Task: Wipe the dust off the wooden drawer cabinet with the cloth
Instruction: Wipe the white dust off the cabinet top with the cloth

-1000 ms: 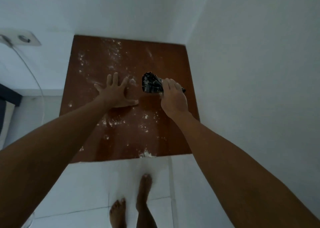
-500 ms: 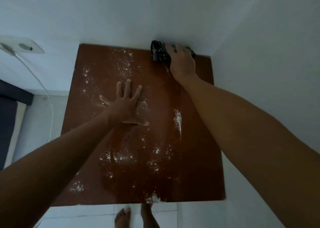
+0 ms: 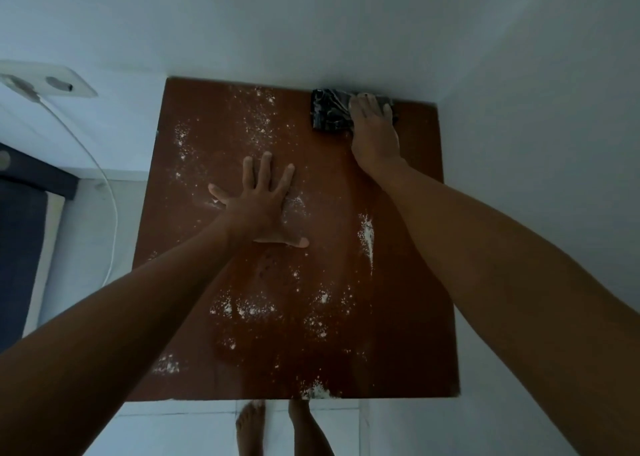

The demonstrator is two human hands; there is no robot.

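Two hands down: right hand presses soft, limp cloth flat on cabinet top; left hand splayed, holding nothing

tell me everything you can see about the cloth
The cloth is dark, nearly black, with pale mottled markings, bunched into a roughly squarish wad. It looks like soft, crumpled fabric. It lies flat on the wooden cabinet top at the far edge, near the right back corner, against the white wall. The right hand presses down on its right part, fingers spread over it; its left part shows uncovered.
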